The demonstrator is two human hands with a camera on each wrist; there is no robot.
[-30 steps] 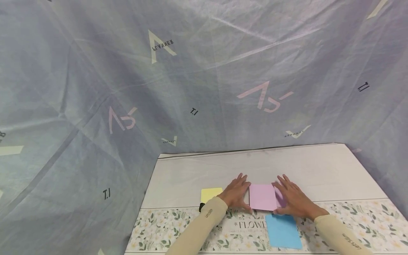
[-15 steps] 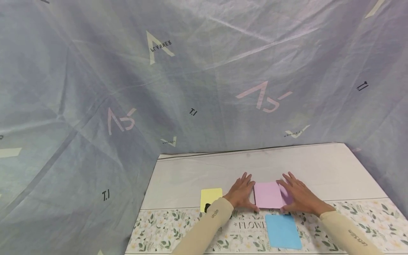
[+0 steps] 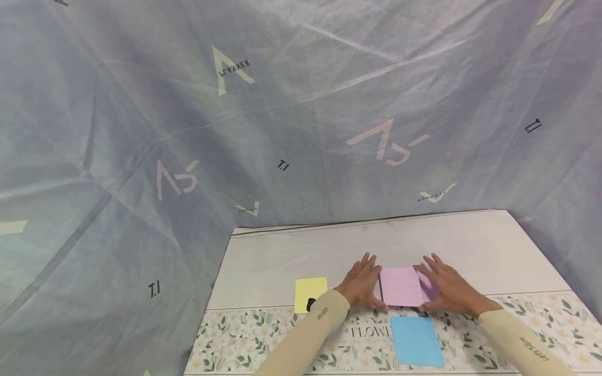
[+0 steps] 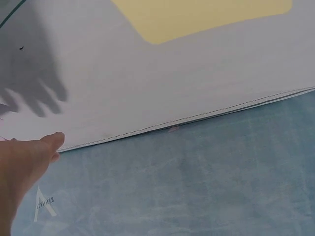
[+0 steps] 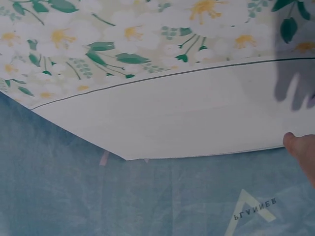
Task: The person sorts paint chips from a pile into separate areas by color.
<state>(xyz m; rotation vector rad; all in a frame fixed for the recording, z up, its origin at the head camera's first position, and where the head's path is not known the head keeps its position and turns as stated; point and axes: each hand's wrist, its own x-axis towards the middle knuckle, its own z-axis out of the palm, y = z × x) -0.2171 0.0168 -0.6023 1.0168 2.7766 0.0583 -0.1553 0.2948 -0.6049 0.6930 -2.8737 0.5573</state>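
Both hands hold a flat pink square (image 3: 401,287) over the pale table, one at each side. My left hand (image 3: 362,282) spans its left edge, index finger near the far corner and thumb near the close one. On the opposite edge, my right hand (image 3: 447,287) does the same. Beside the right palm a darker violet patch shows; whether it is a shaded side or a shadow, I cannot tell. The wrist views catch only a fingertip of the left hand (image 4: 29,162) and right hand (image 5: 301,147), with finger shadows cast on the cover; the pink square is hardly visible there.
A yellow square (image 3: 308,288) lies left of the left wrist, partly covered by the sleeve. Nearer the body is a light blue square (image 3: 416,342) on the floral band. Grey-blue fabric walls (image 3: 301,130) enclose the table (image 3: 282,256) at the back and sides.
Both hands and the pink square have shifted together to the right and slightly away. More of the yellow square shows. The blue and yellow squares stay in place.
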